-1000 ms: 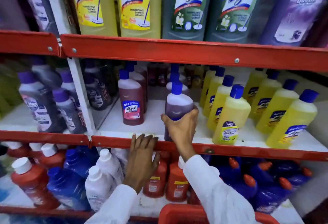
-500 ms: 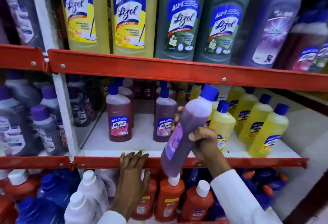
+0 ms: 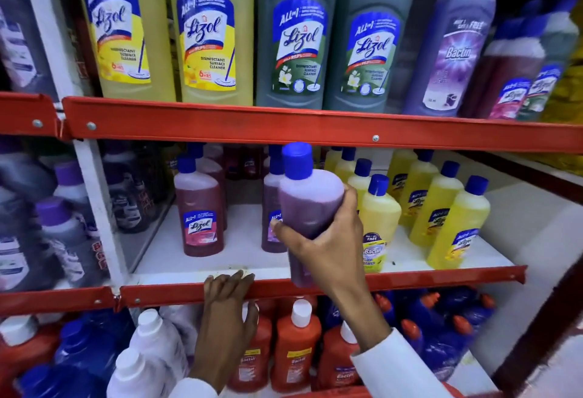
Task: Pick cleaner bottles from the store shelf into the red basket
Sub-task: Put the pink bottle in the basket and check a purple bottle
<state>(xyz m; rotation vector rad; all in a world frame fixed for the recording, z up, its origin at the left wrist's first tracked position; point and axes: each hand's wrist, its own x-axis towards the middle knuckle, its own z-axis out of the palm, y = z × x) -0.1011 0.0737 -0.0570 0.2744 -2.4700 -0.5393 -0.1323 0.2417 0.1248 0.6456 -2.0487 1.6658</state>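
My right hand [image 3: 328, 249] grips a purple cleaner bottle [image 3: 307, 199] with a blue cap, held nearly upright in front of the middle shelf, clear of the shelf board. My left hand [image 3: 228, 300] rests with its fingers hooked over the red front lip of the middle shelf [image 3: 426, 277]. On that shelf stand a red Lizol bottle [image 3: 199, 211], another purple bottle [image 3: 272, 208] behind the held one, and several yellow bottles [image 3: 457, 224]. A sliver of the red basket's rim [image 3: 331, 393] shows at the bottom edge, below my right sleeve.
Big yellow and green Lizol bottles [image 3: 296, 35] fill the upper shelf behind a red lip [image 3: 284, 126]. The bottom shelf holds orange bottles [image 3: 295, 347], white bottles [image 3: 151, 341] and blue ones [image 3: 441, 318]. A white upright [image 3: 97, 208] divides off the left bay with grey bottles.
My right hand lifted the purple bottle off the middle shelf, tilted it, and now holds it nearly upright closer to me. My left hand stayed on the shelf lip.
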